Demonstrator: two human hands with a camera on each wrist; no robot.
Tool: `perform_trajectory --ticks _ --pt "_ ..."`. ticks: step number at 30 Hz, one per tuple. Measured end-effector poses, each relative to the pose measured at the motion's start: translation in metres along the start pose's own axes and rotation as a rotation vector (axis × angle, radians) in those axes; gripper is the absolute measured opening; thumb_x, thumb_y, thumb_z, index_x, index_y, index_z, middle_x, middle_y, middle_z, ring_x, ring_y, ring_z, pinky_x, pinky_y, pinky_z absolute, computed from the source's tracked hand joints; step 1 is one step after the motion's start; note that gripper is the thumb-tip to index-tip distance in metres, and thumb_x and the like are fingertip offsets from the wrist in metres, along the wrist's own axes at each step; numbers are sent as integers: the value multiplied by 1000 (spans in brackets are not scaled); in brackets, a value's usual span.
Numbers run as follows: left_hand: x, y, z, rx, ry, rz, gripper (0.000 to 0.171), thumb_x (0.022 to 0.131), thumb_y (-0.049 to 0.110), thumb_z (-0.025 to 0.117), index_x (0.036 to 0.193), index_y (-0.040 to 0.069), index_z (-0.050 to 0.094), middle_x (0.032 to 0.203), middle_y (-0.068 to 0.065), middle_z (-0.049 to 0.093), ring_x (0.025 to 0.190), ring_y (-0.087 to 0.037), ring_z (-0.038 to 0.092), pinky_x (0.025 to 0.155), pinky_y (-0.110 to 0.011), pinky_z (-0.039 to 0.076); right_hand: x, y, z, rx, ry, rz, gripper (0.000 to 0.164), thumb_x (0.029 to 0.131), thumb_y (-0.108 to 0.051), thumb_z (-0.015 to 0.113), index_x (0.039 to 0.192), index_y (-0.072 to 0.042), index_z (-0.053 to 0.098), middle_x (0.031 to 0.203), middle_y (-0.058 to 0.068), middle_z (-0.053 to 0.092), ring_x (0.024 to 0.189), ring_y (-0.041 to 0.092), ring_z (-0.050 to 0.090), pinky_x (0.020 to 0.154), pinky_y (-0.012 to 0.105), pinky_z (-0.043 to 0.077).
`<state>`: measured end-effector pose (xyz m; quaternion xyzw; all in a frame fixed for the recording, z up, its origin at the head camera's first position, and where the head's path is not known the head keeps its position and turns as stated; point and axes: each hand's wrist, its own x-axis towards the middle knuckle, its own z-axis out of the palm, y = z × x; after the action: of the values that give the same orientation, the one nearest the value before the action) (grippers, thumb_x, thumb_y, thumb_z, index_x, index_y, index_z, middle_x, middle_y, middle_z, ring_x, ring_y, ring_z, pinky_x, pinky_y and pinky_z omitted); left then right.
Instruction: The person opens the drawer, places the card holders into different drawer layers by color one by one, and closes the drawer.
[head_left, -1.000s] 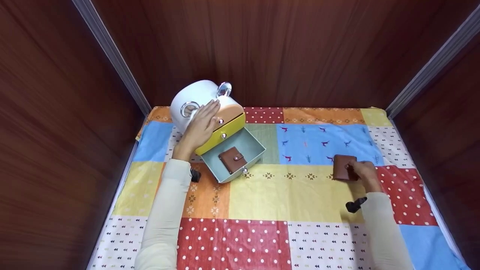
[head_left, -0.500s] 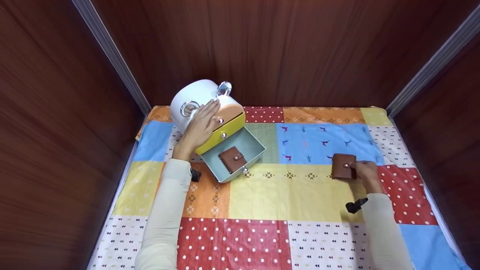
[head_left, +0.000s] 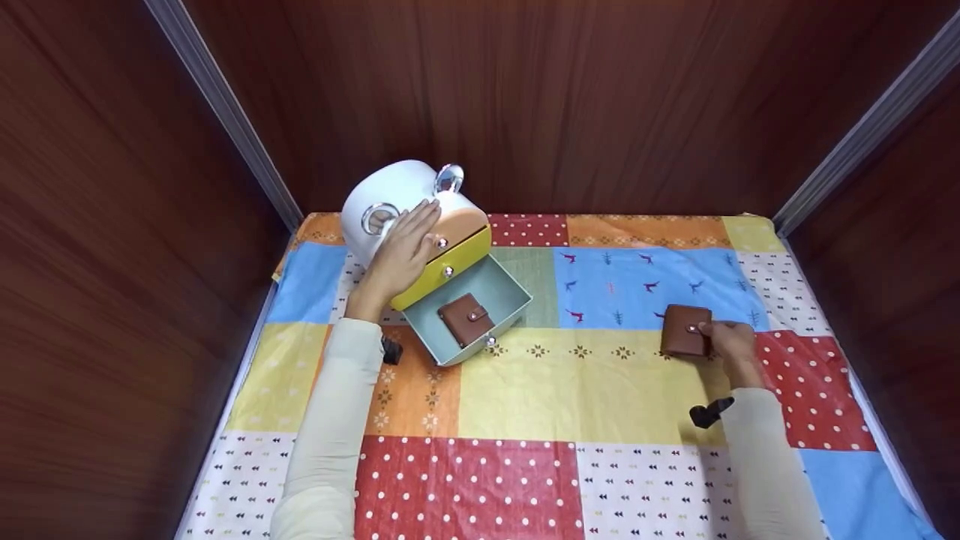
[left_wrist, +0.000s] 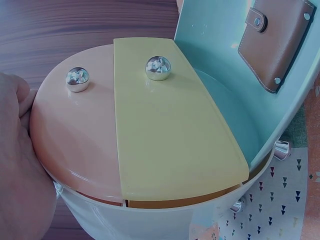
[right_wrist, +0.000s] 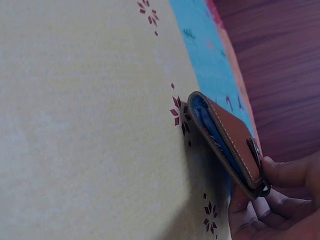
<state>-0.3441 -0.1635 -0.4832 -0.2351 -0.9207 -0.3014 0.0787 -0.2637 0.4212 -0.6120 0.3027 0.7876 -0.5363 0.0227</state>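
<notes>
My right hand (head_left: 731, 345) pinches a brown wallet (head_left: 685, 330) by its strap side, thumb on top and fingers beneath. In the right wrist view the wallet (right_wrist: 225, 142) shows a blue inside along its edge, with a shadow on the cloth beside it. My left hand (head_left: 401, 251) lies with straight fingers on the top front of a small white drawer cabinet (head_left: 401, 180). Its peach drawer (head_left: 463, 223) and yellow drawer (head_left: 442, 274) are closed. The bottom teal drawer (head_left: 514, 292) is pulled out, and a second brown wallet (head_left: 465, 319) lies in it.
Two round chrome pieces stick up from the cabinet top, one of them a ring (head_left: 379, 217). A patchwork cloth (head_left: 555, 390) covers the table. Dark wood panels (head_left: 562, 105) with metal corner strips stand at the back and both sides.
The wallet in my right hand has shifted slightly left and away from me, and its strap face has turned more upward. My left hand and the cabinet have stayed put.
</notes>
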Motion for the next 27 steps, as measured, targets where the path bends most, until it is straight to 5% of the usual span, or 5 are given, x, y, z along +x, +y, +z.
perform_trajectory --ticks 20,27 --pt "2 -1 0 12 7 20 53 116 26 38 167 13 35 176 -1 31 167 -23 21 139 -38 8 -10 -18 5 4 40 -64 21 101 -18 69 111 -1 75 80 -13 59 84 6 54 71 18 50" --pt "1 1 -1 12 1 11 54 116 27 37 168 14 34 176 0 30 167 -22 21 139 -38 7 -15 -26 9 54 13 -45 29 103 -17 67 122 4 71 83 -11 62 80 3 60 70 16 55"
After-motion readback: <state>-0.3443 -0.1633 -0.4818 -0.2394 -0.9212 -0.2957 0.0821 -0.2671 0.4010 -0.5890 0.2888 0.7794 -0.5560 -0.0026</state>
